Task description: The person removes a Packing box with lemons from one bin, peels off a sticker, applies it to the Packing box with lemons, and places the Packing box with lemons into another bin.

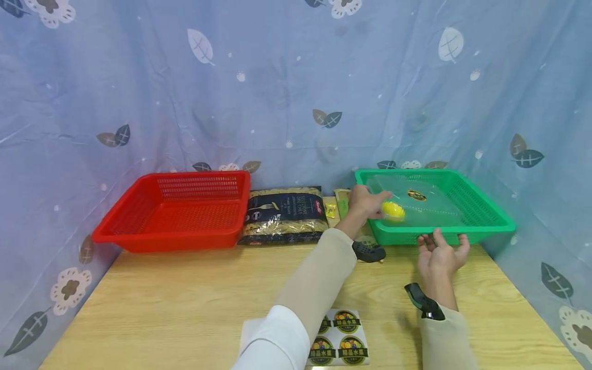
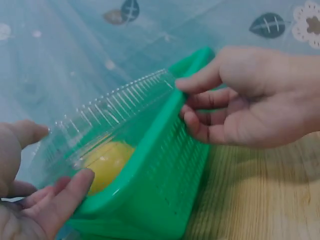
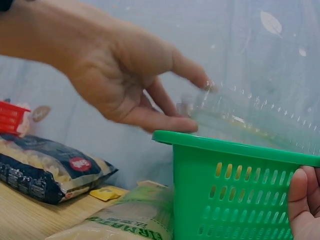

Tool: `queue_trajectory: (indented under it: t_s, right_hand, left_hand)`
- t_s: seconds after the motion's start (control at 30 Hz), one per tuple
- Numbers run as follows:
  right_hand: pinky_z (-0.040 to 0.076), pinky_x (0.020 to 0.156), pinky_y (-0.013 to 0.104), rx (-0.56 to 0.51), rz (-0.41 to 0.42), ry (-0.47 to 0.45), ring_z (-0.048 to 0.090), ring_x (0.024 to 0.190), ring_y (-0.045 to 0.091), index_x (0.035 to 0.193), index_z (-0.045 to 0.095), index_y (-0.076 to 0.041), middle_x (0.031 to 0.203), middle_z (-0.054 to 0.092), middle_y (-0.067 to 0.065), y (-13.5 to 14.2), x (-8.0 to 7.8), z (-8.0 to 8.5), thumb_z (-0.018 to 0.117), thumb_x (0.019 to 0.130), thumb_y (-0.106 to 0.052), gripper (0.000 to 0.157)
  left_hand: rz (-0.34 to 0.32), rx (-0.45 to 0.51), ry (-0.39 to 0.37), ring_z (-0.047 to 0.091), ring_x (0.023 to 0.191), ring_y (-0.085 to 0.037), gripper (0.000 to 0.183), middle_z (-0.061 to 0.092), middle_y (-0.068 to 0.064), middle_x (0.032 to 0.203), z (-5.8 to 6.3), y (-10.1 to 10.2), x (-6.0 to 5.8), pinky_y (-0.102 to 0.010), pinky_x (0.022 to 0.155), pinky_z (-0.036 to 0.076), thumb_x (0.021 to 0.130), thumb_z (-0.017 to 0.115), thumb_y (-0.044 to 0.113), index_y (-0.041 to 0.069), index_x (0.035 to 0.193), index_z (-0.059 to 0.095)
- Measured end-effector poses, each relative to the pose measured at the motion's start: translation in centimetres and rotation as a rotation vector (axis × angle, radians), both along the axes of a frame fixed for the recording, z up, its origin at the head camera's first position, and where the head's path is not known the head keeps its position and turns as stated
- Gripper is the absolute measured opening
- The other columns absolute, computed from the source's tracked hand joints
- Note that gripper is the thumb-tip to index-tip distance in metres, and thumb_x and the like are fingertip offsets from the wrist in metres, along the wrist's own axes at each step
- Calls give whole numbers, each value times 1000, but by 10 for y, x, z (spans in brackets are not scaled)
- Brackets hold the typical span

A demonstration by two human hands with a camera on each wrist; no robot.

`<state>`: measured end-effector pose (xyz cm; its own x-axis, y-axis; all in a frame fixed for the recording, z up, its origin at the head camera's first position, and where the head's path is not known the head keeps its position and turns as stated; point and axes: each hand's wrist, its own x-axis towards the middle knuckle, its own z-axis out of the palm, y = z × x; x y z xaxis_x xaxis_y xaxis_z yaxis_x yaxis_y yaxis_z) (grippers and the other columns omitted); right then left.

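A clear plastic box (image 1: 435, 203) with an oval sticker (image 1: 417, 195) lies in the green basket (image 1: 490, 226). Through the clear plastic at its left end shows a yellow rounded fruit (image 1: 393, 211); whether it lies inside or under the box I cannot tell. My left hand (image 1: 365, 203), reaching across the basket's left rim, holds that end of the box between thumb and fingers. At the front rim, my right hand (image 1: 441, 259) grips the green basket. In the left wrist view, the right thumb (image 2: 200, 80) rests on the rim, close to a corner of the box, with the other fingers bent below.
A red basket (image 1: 203, 218) stands on the left. Beside it lie a pasta bag (image 1: 287, 216), a small yellow packet (image 1: 330, 210) and a green-printed bag (image 3: 135, 215) against the green basket. A sheet of round fruit stickers (image 1: 344, 336) lies nearer on the wooden table (image 1: 185, 303).
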<state>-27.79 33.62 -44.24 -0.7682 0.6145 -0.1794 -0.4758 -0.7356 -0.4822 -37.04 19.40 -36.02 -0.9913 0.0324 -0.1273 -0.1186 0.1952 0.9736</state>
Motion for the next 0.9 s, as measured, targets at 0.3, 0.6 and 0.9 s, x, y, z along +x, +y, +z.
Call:
queue_trajectory:
  t_s: [0.3,0.6,0.9]
  right_hand:
    - [49,62,32,18,-5,7,51,71,25,147,30,-36,115,50,9,-4,3,1,64,96,0,71]
    - [48,61,33,-3,7,-5,52,70,26,146,31,-37,113,49,10,-2,5,2,64,95,0,72]
    - [48,58,34,3,-10,-69,52,66,26,142,34,-30,104,54,10,-2,2,6,64,96,0,63]
  left_hand:
    - [4,-147,57,67,49,-13,54,46,-17,150,-9,2,2,-26,73,60,90,77,38,8,132,62]
    - [-28,-359,85,61,45,-15,35,62,-1,138,-17,-2,-1,-36,57,59,96,70,37,24,129,69]
    - [-132,-187,164,63,61,-28,31,69,-2,109,-29,-29,3,-42,64,61,100,66,25,17,130,69]
